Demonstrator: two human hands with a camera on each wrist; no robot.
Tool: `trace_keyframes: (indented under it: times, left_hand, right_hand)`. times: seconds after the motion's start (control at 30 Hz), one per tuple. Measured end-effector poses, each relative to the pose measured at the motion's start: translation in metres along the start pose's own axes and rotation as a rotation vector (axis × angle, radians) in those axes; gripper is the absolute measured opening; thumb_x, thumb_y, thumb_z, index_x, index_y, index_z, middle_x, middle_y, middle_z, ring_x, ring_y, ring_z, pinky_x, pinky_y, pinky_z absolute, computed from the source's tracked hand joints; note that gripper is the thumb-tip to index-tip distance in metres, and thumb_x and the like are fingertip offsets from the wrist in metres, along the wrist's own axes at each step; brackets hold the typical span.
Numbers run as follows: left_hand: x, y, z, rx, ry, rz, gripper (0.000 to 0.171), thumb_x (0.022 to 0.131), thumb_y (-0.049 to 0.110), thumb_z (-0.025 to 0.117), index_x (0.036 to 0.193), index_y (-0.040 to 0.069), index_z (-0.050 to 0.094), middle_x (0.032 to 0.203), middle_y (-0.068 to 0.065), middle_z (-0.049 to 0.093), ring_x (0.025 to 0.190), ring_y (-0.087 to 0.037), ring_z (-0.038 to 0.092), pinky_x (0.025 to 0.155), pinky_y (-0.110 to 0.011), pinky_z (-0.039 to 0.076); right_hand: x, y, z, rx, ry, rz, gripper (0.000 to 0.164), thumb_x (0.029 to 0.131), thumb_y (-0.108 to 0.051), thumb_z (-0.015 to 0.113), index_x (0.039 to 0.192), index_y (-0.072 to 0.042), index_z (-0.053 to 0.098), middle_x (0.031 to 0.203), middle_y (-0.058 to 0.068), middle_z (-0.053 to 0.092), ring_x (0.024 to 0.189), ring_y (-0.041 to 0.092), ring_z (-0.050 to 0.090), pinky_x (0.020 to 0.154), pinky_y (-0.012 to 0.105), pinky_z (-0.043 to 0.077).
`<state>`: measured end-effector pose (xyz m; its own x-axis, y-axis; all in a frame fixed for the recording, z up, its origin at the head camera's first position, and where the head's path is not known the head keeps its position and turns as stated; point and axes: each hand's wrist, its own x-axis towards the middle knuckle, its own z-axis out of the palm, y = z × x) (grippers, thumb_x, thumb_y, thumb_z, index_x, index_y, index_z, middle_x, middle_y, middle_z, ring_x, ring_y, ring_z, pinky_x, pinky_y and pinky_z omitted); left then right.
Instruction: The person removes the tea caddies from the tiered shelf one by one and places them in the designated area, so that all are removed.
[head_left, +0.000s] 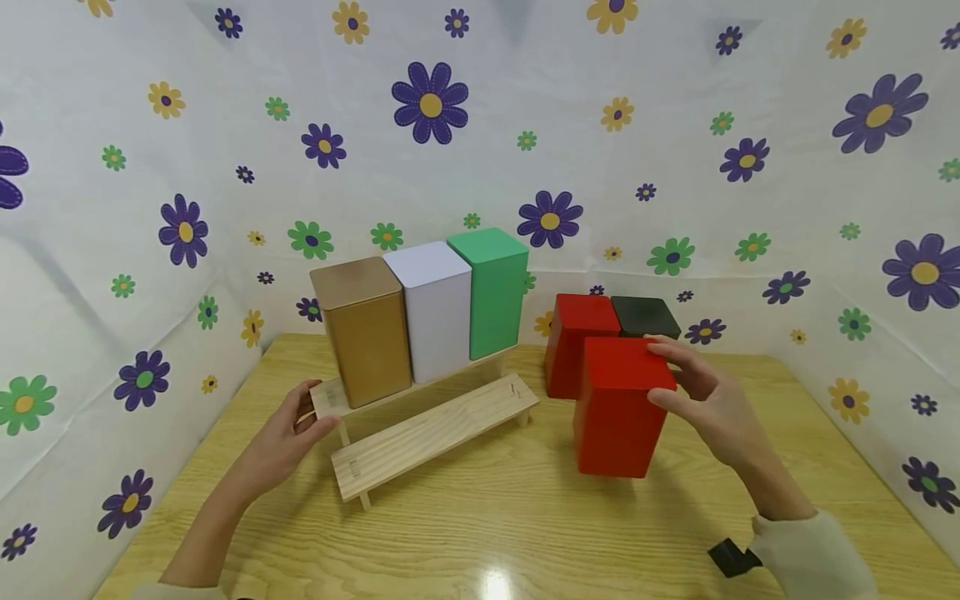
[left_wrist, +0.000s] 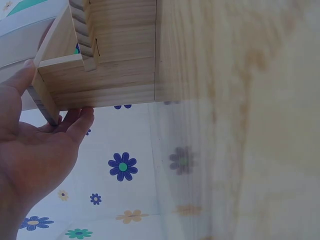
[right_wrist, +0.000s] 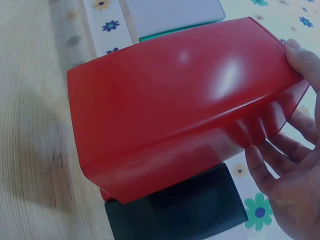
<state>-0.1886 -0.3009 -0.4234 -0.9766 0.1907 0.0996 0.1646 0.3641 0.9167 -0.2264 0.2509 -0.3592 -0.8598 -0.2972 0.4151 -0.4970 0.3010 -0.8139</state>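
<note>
My right hand (head_left: 716, 412) grips the top of a glossy red box (head_left: 618, 417), thumb on one side and fingers on the other. In the right wrist view that red box (right_wrist: 175, 100) appears raised off the table, its shadow falling on the wood. My left hand (head_left: 281, 437) holds the left end of the upper shelf on a two-step wooden stand (head_left: 435, 437). The left wrist view has the thumb above the stand's end (left_wrist: 100, 82) and fingers below. On the upper step stand a gold box (head_left: 367, 342), a white box (head_left: 437, 317) and a green box (head_left: 497, 292), side by side.
Behind the held box, another red box (head_left: 562, 350) and a black box (head_left: 645, 317) stand together on the wooden table (head_left: 450, 542). Flower-patterned white sheets (head_left: 480, 167) enclose the back and sides. A black strap end (head_left: 731, 558) hangs by the right sleeve.
</note>
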Motion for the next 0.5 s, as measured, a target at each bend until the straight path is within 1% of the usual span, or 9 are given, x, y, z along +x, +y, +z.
trace_keyframes:
  times: [0.03, 0.17, 0.23, 0.27, 0.3, 0.5]
  left_hand:
    - [0.0, 0.0, 0.0, 0.007, 0.0, -0.001, 0.074, 0.109, 0.021, 0.056, 0.158, -0.009, 0.009, 0.152, -0.032, 0.032, 0.142, -0.047, 0.035, 0.1, -0.009, 0.04]
    - [-0.001, 0.001, 0.0, 0.021, 0.0, -0.008, 0.076, 0.11, 0.024, 0.056, 0.159, -0.009, 0.009, 0.153, -0.033, 0.03, 0.143, -0.048, 0.033, 0.101, -0.011, 0.041]
    - [-0.001, 0.001, 0.0, 0.022, 0.001, -0.007, 0.076, 0.11, 0.025, 0.056, 0.159, -0.009, 0.009, 0.153, -0.034, 0.03, 0.143, -0.049, 0.033, 0.1, -0.011, 0.041]
    - [-0.001, 0.001, 0.0, 0.018, 0.003, -0.006, 0.075, 0.11, 0.025, 0.056, 0.159, -0.009, 0.009, 0.152, -0.034, 0.031, 0.143, -0.049, 0.034, 0.097, -0.007, 0.039]
    - [-0.001, 0.0, 0.001, 0.014, 0.003, -0.003, 0.075, 0.11, 0.025, 0.055, 0.158, -0.009, 0.009, 0.152, -0.034, 0.032, 0.142, -0.048, 0.035, 0.096, -0.007, 0.04]
    - [-0.001, 0.001, 0.001, -0.001, 0.005, 0.007, 0.073, 0.11, 0.022, 0.055, 0.158, -0.009, 0.009, 0.149, -0.033, 0.035, 0.14, -0.047, 0.038, 0.095, -0.009, 0.044]
  right_hand:
    - [-0.001, 0.0, -0.002, -0.004, 0.004, 0.002, 0.055, 0.099, 0.001, 0.066, 0.151, -0.004, 0.05, 0.157, 0.007, 0.044, 0.125, 0.004, 0.056, 0.09, 0.02, 0.055]
    - [-0.003, 0.004, -0.009, -0.019, 0.016, 0.012, 0.055, 0.099, 0.0, 0.067, 0.152, -0.004, 0.05, 0.159, 0.004, 0.043, 0.125, 0.001, 0.055, 0.09, 0.018, 0.054]
    - [-0.004, 0.006, -0.012, -0.025, 0.021, 0.011, 0.056, 0.099, 0.001, 0.066, 0.152, -0.005, 0.049, 0.158, 0.003, 0.044, 0.124, 0.0, 0.055, 0.089, 0.017, 0.054]
    - [-0.005, 0.007, -0.014, -0.027, 0.023, 0.013, 0.056, 0.099, 0.001, 0.066, 0.153, -0.005, 0.049, 0.159, 0.002, 0.043, 0.124, 0.0, 0.055, 0.089, 0.017, 0.054]
    - [-0.005, 0.008, -0.016, -0.027, 0.026, 0.014, 0.057, 0.099, 0.001, 0.066, 0.153, -0.005, 0.049, 0.159, 0.002, 0.044, 0.124, 0.0, 0.055, 0.089, 0.017, 0.054]
    - [-0.008, 0.014, -0.027, -0.042, 0.038, 0.008, 0.056, 0.099, 0.003, 0.064, 0.152, -0.004, 0.049, 0.159, 0.001, 0.043, 0.126, -0.002, 0.054, 0.09, 0.016, 0.053]
